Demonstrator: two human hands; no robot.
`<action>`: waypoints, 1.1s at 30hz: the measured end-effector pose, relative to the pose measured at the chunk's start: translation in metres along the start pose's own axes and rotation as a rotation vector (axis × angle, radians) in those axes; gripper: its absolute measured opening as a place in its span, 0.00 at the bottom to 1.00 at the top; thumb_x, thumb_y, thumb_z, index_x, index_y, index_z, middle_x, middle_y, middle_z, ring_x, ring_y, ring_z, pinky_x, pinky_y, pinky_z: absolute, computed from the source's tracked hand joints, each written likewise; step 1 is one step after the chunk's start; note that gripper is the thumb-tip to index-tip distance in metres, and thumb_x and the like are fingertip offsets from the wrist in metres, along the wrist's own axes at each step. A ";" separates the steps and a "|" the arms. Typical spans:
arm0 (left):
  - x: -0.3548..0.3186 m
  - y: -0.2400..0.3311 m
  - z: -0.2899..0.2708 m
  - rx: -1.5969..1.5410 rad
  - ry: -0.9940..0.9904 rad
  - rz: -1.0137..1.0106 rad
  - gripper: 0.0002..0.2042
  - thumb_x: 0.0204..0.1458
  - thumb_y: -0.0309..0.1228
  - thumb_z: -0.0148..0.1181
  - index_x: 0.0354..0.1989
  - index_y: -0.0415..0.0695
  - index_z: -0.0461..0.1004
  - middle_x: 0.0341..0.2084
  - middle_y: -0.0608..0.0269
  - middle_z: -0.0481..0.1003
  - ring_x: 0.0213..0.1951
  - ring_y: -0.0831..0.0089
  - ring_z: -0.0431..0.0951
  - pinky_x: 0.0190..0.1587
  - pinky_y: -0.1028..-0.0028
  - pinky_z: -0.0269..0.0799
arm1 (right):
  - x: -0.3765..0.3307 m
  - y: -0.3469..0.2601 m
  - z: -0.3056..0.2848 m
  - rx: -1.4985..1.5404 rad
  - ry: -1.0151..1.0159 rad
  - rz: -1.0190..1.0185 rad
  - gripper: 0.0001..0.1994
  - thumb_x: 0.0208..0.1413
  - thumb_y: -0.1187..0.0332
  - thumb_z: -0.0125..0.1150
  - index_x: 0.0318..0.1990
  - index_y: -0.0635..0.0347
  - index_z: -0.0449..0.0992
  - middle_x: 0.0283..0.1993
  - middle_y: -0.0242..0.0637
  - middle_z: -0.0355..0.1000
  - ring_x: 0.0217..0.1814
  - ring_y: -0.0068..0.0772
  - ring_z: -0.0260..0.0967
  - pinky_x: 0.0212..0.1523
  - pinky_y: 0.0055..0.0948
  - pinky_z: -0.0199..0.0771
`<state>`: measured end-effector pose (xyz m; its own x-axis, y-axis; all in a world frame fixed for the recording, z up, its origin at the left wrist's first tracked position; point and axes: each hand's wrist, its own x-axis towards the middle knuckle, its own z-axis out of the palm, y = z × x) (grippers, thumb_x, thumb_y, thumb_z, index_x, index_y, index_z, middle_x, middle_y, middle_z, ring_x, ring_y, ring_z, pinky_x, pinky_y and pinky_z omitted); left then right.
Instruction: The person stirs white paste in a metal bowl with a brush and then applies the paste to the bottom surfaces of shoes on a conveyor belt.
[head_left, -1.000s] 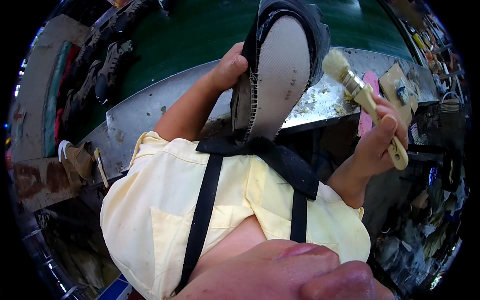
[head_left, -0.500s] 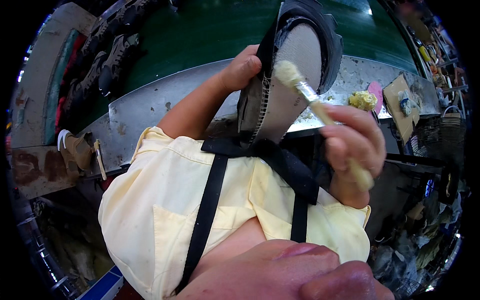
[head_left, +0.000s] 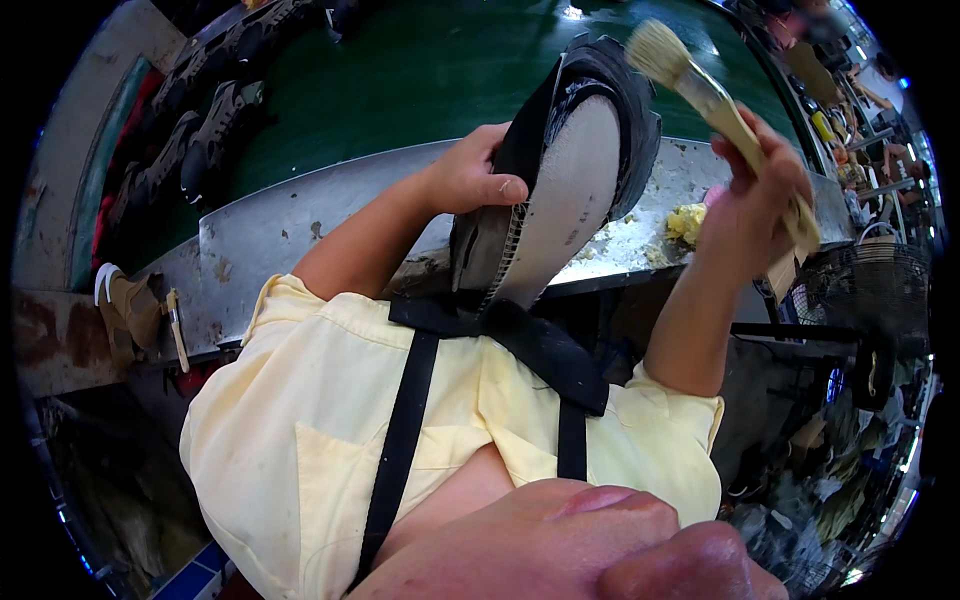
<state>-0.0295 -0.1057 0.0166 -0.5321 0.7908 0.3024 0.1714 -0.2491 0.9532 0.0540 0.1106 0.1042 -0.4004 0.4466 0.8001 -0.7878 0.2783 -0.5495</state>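
Over the metal ledge (head_left: 290, 222), tilted with its sole toward the worker's face, is the shoe (head_left: 575, 185). Its near end is lost behind the black apron (head_left: 545, 335), so I can't make out how it rests down there. The left hand (head_left: 475, 175) is clamped on one side of it, the thumb laid over the stitched edge; the other fingers go round behind, mostly out of sight. A dark, ragged-edged upper stands up around the sole's far end.

The right hand (head_left: 765, 195) has its fingers closed round the handle of a brush (head_left: 738, 130), the tail of it poking out below the fist. Its pale bristles are up by the shoe's far end; whether they touch, I can't tell.

Just beyond the right forearm a yellow lump (head_left: 685, 224) sits on the ledge, partly covered, with a scrap of something pink peeping out beside the wrist. Further right, a wire cage (head_left: 850, 285) is so dark that its contents are unreadable.

Off left, other shoes (head_left: 205, 145) line the green surface (head_left: 400, 80), the farthest cut off at the top. Nearer, a second brush (head_left: 177, 330) leans beside a tan piece (head_left: 130, 315) whose shape is hard to read.
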 end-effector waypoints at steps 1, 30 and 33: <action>0.000 0.000 0.001 0.011 0.002 0.002 0.40 0.35 0.59 0.65 0.48 0.37 0.66 0.39 0.61 0.71 0.42 0.74 0.68 0.47 0.74 0.63 | 0.006 0.002 0.006 0.038 0.005 0.025 0.17 0.55 0.59 0.57 0.33 0.69 0.75 0.32 0.48 0.75 0.30 0.30 0.74 0.30 0.23 0.77; -0.044 0.003 -0.020 0.046 0.338 0.023 0.37 0.33 0.57 0.67 0.43 0.36 0.68 0.34 0.64 0.72 0.37 0.77 0.70 0.41 0.76 0.66 | 0.008 0.060 -0.051 -0.196 -0.190 0.757 0.12 0.54 0.65 0.53 0.36 0.67 0.75 0.26 0.35 0.71 0.27 0.23 0.67 0.30 0.21 0.69; -0.063 0.010 -0.028 0.126 0.484 0.127 0.43 0.34 0.67 0.59 0.43 0.34 0.68 0.33 0.63 0.74 0.35 0.76 0.72 0.39 0.74 0.69 | -0.002 0.096 -0.038 -0.177 -0.324 1.039 0.17 0.56 0.62 0.53 0.46 0.67 0.71 0.29 0.34 0.69 0.26 0.22 0.65 0.30 0.22 0.69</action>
<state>-0.0172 -0.1733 0.0073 -0.8184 0.4015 0.4112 0.3425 -0.2338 0.9100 -0.0029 0.1684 0.0410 -0.9531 0.2964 -0.0608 0.0718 0.0262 -0.9971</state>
